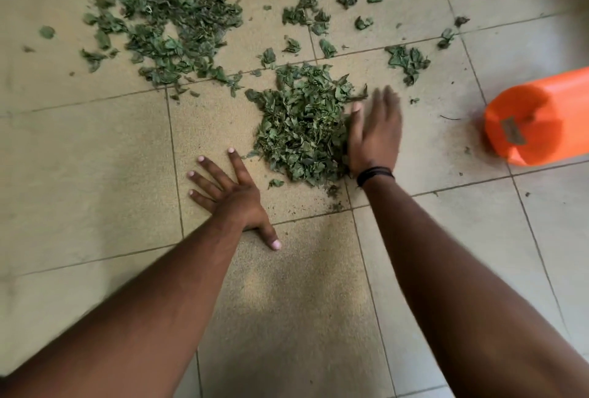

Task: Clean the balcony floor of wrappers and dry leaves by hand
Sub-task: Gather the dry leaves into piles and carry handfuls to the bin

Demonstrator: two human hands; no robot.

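Centrally, a gathered pile of dry leaves [302, 130] lies on the tiled floor [95, 149]. The right hand [374, 139], fingers straight and blurred, touches the pile's right edge; the left hand [229, 190] lies flat with fingers spread on bare tile just left of the pile. Beyond the pile, loose scattered leaves [169, 21] cover the tiles. Right of the pile lies an orange bucket [538, 123] on its side, its label unreadable.
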